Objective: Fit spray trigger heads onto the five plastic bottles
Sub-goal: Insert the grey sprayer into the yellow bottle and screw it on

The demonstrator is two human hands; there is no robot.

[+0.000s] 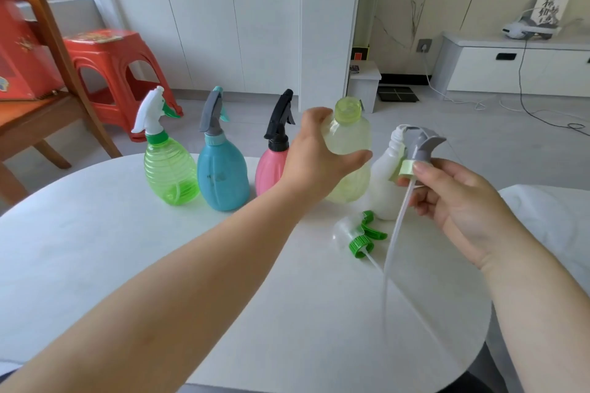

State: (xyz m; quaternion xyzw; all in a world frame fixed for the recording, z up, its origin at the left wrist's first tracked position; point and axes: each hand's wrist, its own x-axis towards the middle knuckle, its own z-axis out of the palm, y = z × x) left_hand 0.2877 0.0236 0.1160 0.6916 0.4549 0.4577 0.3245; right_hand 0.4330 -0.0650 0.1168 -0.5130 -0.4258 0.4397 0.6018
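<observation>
Grey trigger head, tube hanging down, is pinched at its pale green collar by the right hand. Left hand wraps the open yellow bottle standing on a white table. White cupboards stand behind.

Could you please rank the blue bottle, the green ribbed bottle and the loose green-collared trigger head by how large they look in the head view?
1. Blue bottle and green ribbed bottle: they look about alike, side by side, so I would not rank them.
2. Loose green-collared trigger head, lying on the table: clearly smallest.
</observation>
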